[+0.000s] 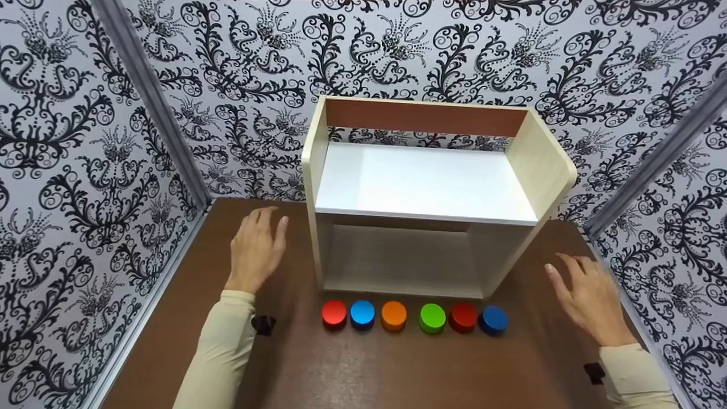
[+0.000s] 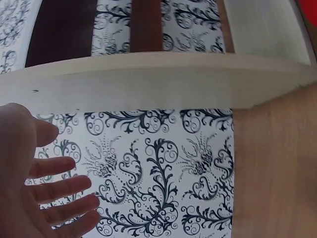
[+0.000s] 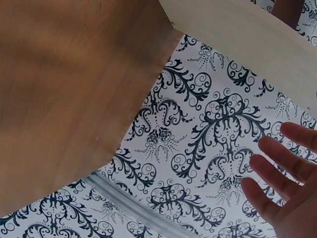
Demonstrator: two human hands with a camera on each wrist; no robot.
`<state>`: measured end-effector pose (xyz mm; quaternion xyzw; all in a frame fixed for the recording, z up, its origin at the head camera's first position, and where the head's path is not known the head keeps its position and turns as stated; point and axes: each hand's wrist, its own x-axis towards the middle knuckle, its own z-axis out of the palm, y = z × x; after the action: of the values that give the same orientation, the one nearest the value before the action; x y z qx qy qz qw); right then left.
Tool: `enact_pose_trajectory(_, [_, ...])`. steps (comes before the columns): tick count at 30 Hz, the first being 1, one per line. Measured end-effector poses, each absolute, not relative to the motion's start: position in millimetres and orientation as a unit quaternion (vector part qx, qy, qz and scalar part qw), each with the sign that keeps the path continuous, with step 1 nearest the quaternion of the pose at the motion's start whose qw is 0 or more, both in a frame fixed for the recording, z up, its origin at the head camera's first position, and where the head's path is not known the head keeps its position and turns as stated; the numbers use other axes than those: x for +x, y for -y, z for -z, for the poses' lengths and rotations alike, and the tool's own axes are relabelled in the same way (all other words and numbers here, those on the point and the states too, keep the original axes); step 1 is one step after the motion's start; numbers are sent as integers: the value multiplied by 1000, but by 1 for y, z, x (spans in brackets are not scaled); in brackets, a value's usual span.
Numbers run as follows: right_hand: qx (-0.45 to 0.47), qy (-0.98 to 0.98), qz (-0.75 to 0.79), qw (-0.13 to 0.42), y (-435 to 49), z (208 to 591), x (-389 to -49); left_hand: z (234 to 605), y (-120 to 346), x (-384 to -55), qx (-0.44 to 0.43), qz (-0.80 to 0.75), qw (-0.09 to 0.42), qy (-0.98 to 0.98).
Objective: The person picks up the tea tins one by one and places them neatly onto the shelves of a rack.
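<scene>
Flanking the shelf unit, the left hand and the right hand grasp nothing, their fingers loose and spread; each is apart from the side panel nearest it, beyond reach of the six round pieces.

Only the head view shows that row whole, on the brown table just before the unit's front; from left to right come a red piece, a light blue piece, an orange piece, a green piece, a dark red piece and a dark blue piece; the gap between orange and green is the widest. It alone shows the white shelf board, the lower compartment beneath it, and both pale sleeves.

The left wrist view gives the outer face of the left panel, and a patch of red in the top corner (too cropped to name); the right wrist view shows four fingers apart, the right panel, and the table's edge against the patterned wall, though the thumb is hidden there; the head view shows it.
</scene>
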<state>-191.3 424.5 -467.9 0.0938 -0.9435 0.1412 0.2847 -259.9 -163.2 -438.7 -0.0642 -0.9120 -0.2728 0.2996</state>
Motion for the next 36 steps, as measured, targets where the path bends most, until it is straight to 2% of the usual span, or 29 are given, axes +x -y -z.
enact_pose_trajectory(5, [92, 945, -145, 279, -420, 470, -186, 425, 162, -258, -57, 360, 270, 891])
enact_pose_trajectory(15, [88, 944, -202, 247, -410, 473, -178, 389, 151, -262, -150, 523, 308, 780])
enact_pose_trajectory(24, [101, 927, -236, 274, -400, 477, -173, 357, 129, -269, -206, 581, 311, 723])
enact_pose_trajectory(36, [111, 918, -278, 260, -388, 485, -169, 340, 112, -284, -234, 620, 265, 700])
